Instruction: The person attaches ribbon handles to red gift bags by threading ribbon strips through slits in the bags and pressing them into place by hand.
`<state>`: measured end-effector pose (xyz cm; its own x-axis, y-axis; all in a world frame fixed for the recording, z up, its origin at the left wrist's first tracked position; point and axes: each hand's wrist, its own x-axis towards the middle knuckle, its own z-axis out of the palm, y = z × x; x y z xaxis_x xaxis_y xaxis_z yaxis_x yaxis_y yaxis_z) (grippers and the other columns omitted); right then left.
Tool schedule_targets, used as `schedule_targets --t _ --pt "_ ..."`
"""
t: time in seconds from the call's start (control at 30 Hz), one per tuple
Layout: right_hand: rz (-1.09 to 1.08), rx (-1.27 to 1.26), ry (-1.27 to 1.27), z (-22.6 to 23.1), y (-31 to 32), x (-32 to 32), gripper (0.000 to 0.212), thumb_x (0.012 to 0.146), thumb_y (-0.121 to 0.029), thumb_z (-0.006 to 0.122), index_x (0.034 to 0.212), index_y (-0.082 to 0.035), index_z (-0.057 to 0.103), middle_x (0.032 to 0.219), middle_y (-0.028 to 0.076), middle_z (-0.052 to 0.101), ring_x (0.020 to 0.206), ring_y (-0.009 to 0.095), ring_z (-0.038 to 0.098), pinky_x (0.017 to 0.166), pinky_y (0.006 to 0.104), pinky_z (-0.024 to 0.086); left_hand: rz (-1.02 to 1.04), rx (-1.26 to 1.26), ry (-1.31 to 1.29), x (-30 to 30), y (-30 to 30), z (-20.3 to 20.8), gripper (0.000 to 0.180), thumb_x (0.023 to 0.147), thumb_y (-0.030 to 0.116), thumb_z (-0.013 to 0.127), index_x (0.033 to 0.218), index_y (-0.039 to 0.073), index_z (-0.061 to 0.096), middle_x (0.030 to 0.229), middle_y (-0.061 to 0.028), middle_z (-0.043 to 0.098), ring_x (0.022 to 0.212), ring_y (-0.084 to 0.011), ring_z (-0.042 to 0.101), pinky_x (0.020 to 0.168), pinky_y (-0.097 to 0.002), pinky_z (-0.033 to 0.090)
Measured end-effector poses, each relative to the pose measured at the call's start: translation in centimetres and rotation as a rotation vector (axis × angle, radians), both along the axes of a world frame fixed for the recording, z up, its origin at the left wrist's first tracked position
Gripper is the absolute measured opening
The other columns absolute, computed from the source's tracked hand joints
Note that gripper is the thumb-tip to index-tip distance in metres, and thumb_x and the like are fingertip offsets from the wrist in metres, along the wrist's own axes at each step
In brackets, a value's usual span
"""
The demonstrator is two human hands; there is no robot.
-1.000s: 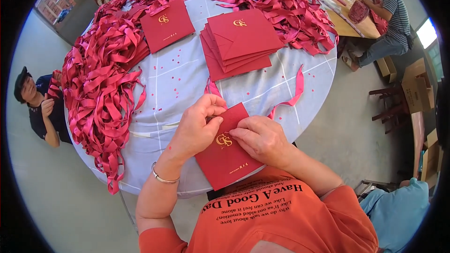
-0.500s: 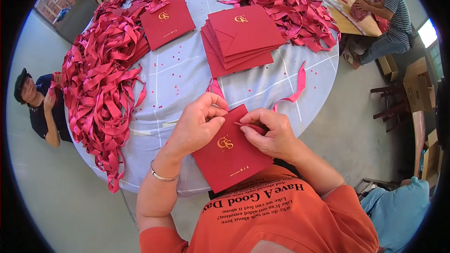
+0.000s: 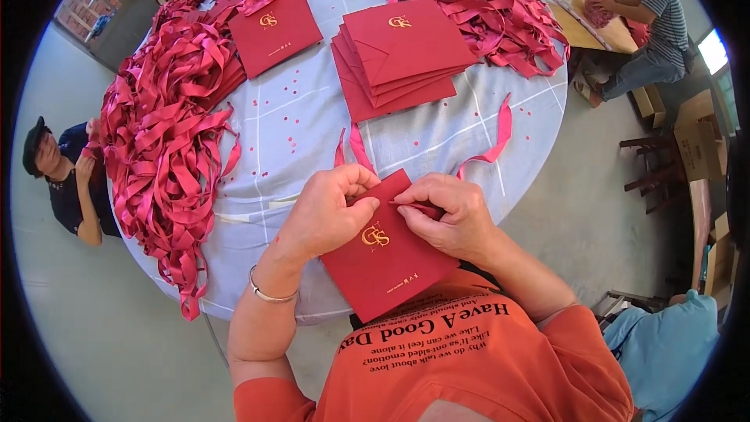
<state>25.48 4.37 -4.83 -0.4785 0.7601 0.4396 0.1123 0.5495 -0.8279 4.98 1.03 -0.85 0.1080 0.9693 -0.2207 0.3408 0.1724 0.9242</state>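
A flat red paper bag (image 3: 383, 258) with a gold emblem lies tilted between my hands at the table's near edge. My left hand (image 3: 332, 207) is closed on its upper left edge, thumb on the front and fingers behind. My right hand (image 3: 449, 215) pinches a red ribbon (image 3: 426, 209) against the bag's upper right edge; the ribbon's end is hidden by the fingers. Beyond my left hand, ribbon ends (image 3: 358, 144) stick out on the cloth. Another ribbon strip (image 3: 496, 141) trails away beyond my right hand.
A stack of red bags (image 3: 410, 47) lies ahead, with another bag (image 3: 277, 31) to its left. Ribbon heaps (image 3: 164, 133) cover the left and far sides of the clothed table (image 3: 305, 148). One person (image 3: 70, 180) sits at left, another (image 3: 660, 23) works far right. Cartons (image 3: 699, 141) stand right.
My right thumb and fingers have shifted slightly at the bag's upper edge, still pinching the ribbon. More ribbon shows beyond my left hand. The bag stays nearly in place.
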Motion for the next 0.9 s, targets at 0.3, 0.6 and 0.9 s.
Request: schedule_targets --t 0.3,0.6,0.9 --pt "-0.061 0.000 -0.085 -0.1 0.1 -0.5 0.011 0.079 -0.002 0.074 0.089 0.000 0.070 0.081 0.010 0.067 0.068 0.019 0.065 0.059 0.0294 0.051 0.007 -0.003 -0.022 0.4 -0.1 0.0 0.014 0.087 -0.002 0.060 0.100 -0.006 0.063 0.088 -0.0117 0.073 0.078 -0.0092 0.063 0.068 -0.0261 0.051" --pt "-0.164 0.287 -0.288 0.9 -0.9 -1.8 0.009 0.081 -0.007 0.067 0.083 -0.002 0.060 0.078 0.012 0.060 0.064 0.030 0.065 0.054 0.0385 0.052 -0.001 0.054 -0.012 0.2 -0.2 -0.5 0.016 0.085 -0.004 0.059 0.101 -0.006 0.062 0.091 -0.0160 0.073 0.081 -0.0135 0.067 0.071 -0.0287 0.053" --pt "-0.077 0.303 -0.608 2.0 -0.1 -2.2 0.010 0.080 -0.009 0.062 0.084 0.000 0.060 0.079 0.015 0.061 0.065 0.032 0.065 0.056 0.0407 0.052 -0.010 0.100 0.058 0.5 -0.2 -1.0 0.016 0.084 -0.004 0.060 0.099 -0.007 0.063 0.091 -0.0178 0.073 0.083 -0.0197 0.071 0.073 -0.0310 0.054"
